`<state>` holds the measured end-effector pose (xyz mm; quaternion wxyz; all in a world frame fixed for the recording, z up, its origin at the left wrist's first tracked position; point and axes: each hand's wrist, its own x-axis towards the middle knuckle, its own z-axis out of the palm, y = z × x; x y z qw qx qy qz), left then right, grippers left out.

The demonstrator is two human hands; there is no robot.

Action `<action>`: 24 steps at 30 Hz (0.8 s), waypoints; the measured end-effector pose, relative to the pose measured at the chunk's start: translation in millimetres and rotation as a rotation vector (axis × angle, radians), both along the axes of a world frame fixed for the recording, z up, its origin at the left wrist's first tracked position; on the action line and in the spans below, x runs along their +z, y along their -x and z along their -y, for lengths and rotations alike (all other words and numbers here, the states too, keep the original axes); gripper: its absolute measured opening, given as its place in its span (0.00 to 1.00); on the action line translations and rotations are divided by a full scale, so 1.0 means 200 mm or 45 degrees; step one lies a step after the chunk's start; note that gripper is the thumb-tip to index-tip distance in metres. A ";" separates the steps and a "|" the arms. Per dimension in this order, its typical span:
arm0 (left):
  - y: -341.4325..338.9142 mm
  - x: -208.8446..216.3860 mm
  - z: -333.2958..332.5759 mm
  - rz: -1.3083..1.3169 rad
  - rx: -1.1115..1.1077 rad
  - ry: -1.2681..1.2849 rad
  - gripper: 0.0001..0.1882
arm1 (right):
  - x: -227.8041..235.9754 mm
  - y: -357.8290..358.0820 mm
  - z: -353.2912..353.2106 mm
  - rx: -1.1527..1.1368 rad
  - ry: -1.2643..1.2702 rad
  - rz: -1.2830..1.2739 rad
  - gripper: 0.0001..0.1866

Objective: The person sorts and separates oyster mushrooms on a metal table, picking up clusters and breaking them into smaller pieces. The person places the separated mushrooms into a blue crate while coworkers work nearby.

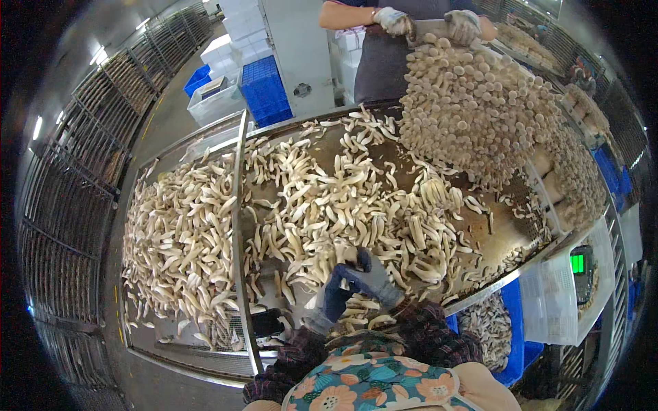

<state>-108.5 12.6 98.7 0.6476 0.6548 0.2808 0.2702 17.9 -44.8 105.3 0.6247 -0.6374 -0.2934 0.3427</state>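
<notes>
My left hand (332,296), in a dark blue glove, is at the near edge of a metal table, its fingers curled. Beside it and touching it is my right hand (377,279), in a grey glove with dark fingertips, closed as well. What the fingers hold, if anything, is hidden. Pale loose mushrooms (308,205) lie heaped just beyond and around both hands. A thicker bunch of mushrooms (430,264) rests to the right of my right hand. Farther right stands a large mass of round-capped mushrooms (473,103).
Across the table a co-worker's gloved hands (428,26) grip the far end of the capped mass. A metal rail (239,205) divides off another mushroom heap (181,240) at left. Blue crate (513,322) and white bin (552,301) stand at right, near a green-lit display (579,264).
</notes>
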 end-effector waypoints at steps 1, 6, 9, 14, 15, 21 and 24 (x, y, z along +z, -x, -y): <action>0.02 -0.03 -0.02 -0.047 -0.068 -0.096 0.19 | -0.03 -0.01 0.02 0.025 0.002 -0.074 0.22; 0.07 -0.17 -0.07 -0.062 -0.121 0.157 0.20 | 0.02 0.00 -0.01 -0.234 -0.064 -0.198 0.16; 0.05 -0.11 -0.07 -0.305 -0.114 0.076 0.21 | -0.01 0.01 -0.02 -0.119 -0.074 -0.159 0.11; 0.01 0.00 -0.05 0.029 -0.141 0.355 0.19 | 0.00 -0.09 0.04 -0.289 0.043 0.268 0.16; 0.04 -0.06 -0.05 0.270 -0.131 0.722 0.19 | 0.11 -0.06 0.01 -0.314 0.336 0.578 0.16; -0.03 -0.26 -0.08 0.459 0.032 1.332 0.15 | 0.14 0.09 0.09 0.003 0.128 0.362 0.21; 0.02 -0.32 -0.06 0.495 -0.017 1.344 0.21 | 0.13 0.09 0.03 -0.076 0.253 0.283 0.19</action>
